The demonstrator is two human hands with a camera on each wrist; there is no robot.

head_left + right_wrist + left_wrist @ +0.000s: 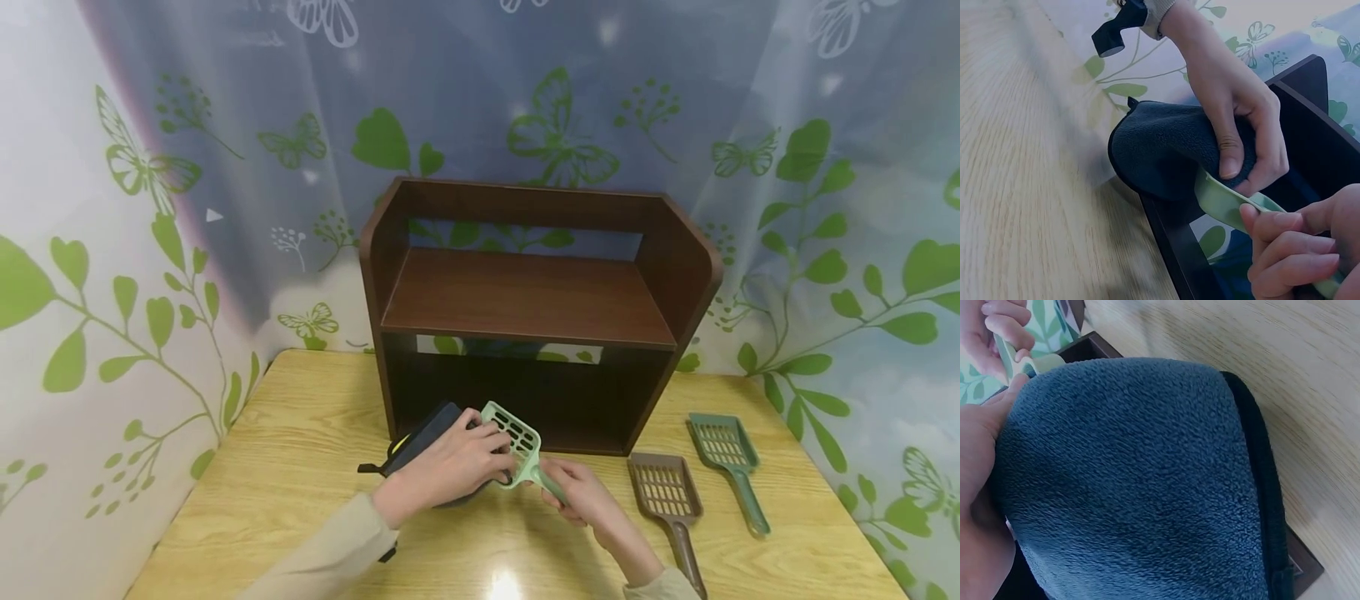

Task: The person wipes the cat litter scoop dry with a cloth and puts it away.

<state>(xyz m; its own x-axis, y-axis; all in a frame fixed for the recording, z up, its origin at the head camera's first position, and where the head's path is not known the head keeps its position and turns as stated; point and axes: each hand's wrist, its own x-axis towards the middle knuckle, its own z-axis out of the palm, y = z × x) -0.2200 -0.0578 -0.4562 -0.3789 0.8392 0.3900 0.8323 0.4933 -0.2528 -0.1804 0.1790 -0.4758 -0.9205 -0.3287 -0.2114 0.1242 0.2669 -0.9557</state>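
Observation:
My left hand (442,467) grips a dark blue plush cloth (1135,475) with black edging, fingers on one side and thumb on the other. A bit of yellow shows at its far edge in the head view. The cloth lies against the slotted head of a light green litter scoop (534,454), covering part of it. My right hand (585,500) holds that scoop by its handle, fingers curled round it. In the right wrist view the cloth (1154,137) wraps over the rim of the scoop (1225,203). Both are held above the table.
A dark brown two-tier shelf (525,292) stands at the back of the wood-grain table (262,467). To the right lie a brown litter scoop (682,542) and a dark green one (747,497). A leaf-and-butterfly patterned curtain (465,83) surrounds the table.

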